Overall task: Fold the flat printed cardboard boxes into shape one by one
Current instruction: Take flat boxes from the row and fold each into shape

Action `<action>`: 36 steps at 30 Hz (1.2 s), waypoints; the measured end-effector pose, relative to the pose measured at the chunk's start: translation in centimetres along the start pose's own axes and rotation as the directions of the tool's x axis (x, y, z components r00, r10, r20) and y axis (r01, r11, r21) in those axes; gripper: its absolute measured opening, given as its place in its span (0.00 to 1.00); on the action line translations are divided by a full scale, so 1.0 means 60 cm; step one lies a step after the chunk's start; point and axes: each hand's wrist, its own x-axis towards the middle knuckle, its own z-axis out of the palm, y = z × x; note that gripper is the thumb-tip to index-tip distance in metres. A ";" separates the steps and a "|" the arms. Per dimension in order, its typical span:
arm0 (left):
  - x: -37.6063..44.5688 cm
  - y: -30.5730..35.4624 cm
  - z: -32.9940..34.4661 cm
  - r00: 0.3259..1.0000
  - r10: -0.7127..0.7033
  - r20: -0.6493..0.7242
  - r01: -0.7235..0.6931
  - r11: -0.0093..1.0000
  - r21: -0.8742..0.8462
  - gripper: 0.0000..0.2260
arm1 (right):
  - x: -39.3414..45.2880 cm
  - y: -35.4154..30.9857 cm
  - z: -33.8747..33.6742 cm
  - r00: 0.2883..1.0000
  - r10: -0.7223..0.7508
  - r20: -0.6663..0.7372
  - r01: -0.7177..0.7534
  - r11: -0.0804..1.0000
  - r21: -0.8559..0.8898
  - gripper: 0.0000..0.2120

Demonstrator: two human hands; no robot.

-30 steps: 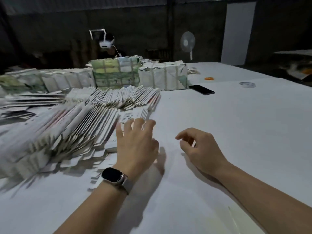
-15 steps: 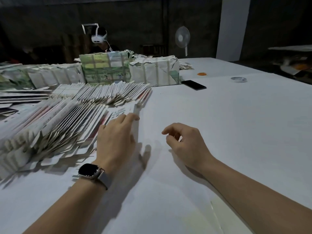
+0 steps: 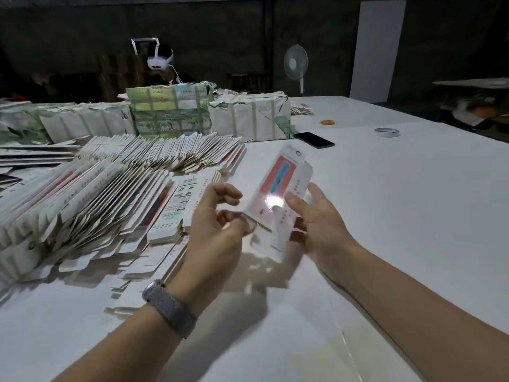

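Observation:
A flat printed cardboard box (image 3: 278, 183), white with a red and blue panel, is held tilted in the air above the white table (image 3: 413, 202). My left hand (image 3: 217, 238) pinches its lower left edge with curled fingers. On the box's right side, my right hand (image 3: 319, 224) grips with the thumb on the printed face and the fingers behind. Fanned rows of flat boxes (image 3: 91, 199) lie on the table to the left, with one printed box (image 3: 179, 205) face up on the nearest pile.
Wrapped bundles (image 3: 168, 111) stand at the back of the table, and a person with a head-worn device (image 3: 161, 62) sits behind them. A black phone (image 3: 314, 140), orange rubber bands (image 3: 328, 122) and a tape roll (image 3: 386, 131) lie further right. A fan (image 3: 295, 63) stands beyond.
My left hand, which rested on the pile of flat boxes, has lifted one box off. Both hands now hold it in the air over the table.

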 end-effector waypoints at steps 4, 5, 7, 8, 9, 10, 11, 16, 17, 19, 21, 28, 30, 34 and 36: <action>-0.008 -0.018 0.012 0.938 -0.319 0.131 0.338 0.928 -0.160 0.25 | -0.004 -0.001 0.000 0.999 -0.038 0.022 0.038 0.999 -0.019 0.22; -0.006 -0.020 0.014 0.913 -0.374 0.165 0.403 0.893 -0.202 0.24 | -0.008 -0.001 0.002 0.998 -0.040 0.048 0.042 0.998 -0.046 0.24; 0.000 -0.021 0.013 0.898 -0.402 0.178 0.435 0.870 -0.232 0.18 | -0.016 0.001 0.007 0.990 -0.068 0.120 0.083 0.988 -0.129 0.24; 0.003 -0.020 0.012 0.905 -0.399 0.149 0.424 0.875 -0.233 0.13 | -0.021 0.004 0.010 0.983 -0.086 0.165 0.113 0.980 -0.165 0.24; 0.004 -0.019 0.010 0.906 -0.405 0.122 0.423 0.876 -0.231 0.10 | -0.025 0.008 0.013 0.974 -0.101 0.205 0.140 0.972 -0.189 0.24; 0.004 -0.020 0.007 0.901 -0.419 0.110 0.433 0.874 -0.221 0.11 | -0.028 0.011 0.016 0.967 -0.110 0.232 0.158 0.967 -0.198 0.23; 0.003 -0.022 0.003 0.894 -0.434 0.112 0.449 0.869 -0.208 0.16 | -0.030 0.014 0.018 0.962 -0.120 0.246 0.171 0.965 -0.201 0.22; 0.003 -0.015 -0.006 0.861 -0.491 0.132 0.507 0.847 -0.161 0.29 | -0.030 0.022 0.020 0.950 -0.173 0.260 0.236 0.942 -0.236 0.18; 0.002 -0.012 -0.006 0.857 -0.497 0.137 0.514 0.840 -0.174 0.29 | -0.030 0.023 0.019 0.950 -0.181 0.254 0.245 0.936 -0.252 0.19; 0.003 -0.011 -0.008 0.849 -0.506 0.154 0.528 0.829 -0.184 0.30 | -0.031 0.024 0.016 0.950 -0.191 0.248 0.258 0.926 -0.275 0.21; 0.003 -0.012 -0.010 0.845 -0.504 0.179 0.532 0.829 -0.175 0.30 | -0.034 0.023 0.016 0.947 -0.174 0.270 0.245 0.935 -0.255 0.21; 0.002 -0.014 -0.011 0.855 -0.462 0.235 0.511 0.827 -0.234 0.27 | -0.041 0.019 0.019 0.927 -0.188 0.325 0.266 0.940 -0.214 0.14; 0.001 -0.013 -0.009 0.846 -0.457 0.274 0.523 0.813 -0.256 0.25 | -0.043 0.019 0.018 0.925 -0.191 0.330 0.264 0.945 -0.194 0.12; -0.002 -0.014 -0.004 0.818 -0.469 0.333 0.559 0.783 -0.271 0.25 | -0.047 0.018 0.017 0.930 -0.170 0.326 0.229 0.962 -0.151 0.13; -0.003 -0.014 -0.003 0.807 -0.478 0.348 0.573 0.777 -0.261 0.27 | -0.049 0.015 0.018 0.935 -0.151 0.322 0.202 0.970 -0.133 0.16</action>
